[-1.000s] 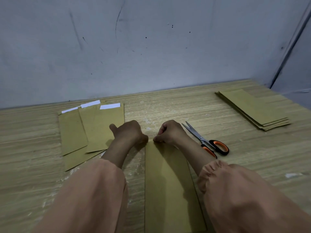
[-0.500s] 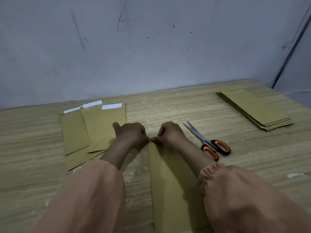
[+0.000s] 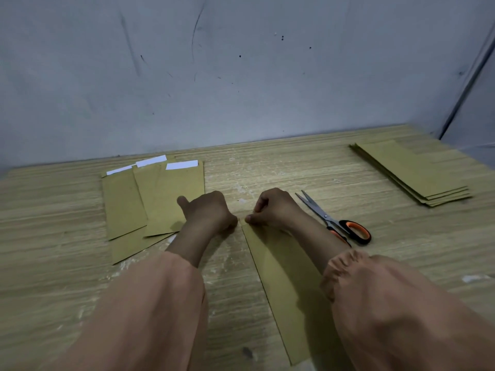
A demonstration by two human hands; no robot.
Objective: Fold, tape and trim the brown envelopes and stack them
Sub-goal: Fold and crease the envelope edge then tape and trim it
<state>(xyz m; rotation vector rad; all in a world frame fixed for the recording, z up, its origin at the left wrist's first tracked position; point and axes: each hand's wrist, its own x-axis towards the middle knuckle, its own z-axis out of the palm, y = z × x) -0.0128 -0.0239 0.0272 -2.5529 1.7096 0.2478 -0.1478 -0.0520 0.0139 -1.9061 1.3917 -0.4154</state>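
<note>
A long brown envelope (image 3: 278, 279) lies lengthwise on the wooden table (image 3: 308, 170), its far end between my hands and its near end angled to the right. My left hand (image 3: 207, 211) is curled at the envelope's far left corner, fingertips meeting that corner. My right hand (image 3: 273, 208) pinches the far edge just beside it with thumb and forefinger. The two hands almost touch. Orange-handled scissors (image 3: 336, 224) lie shut just right of my right wrist.
A loose pile of brown envelopes with white strips at their far ends (image 3: 152, 199) lies at the left, partly under my left hand. A neat stack of plain brown envelopes (image 3: 412, 172) sits at the far right. A grey wall (image 3: 241, 76) bounds the table's back.
My hands have drawn together at the envelope's far left corner. The envelope has swung, with its near end now further right.
</note>
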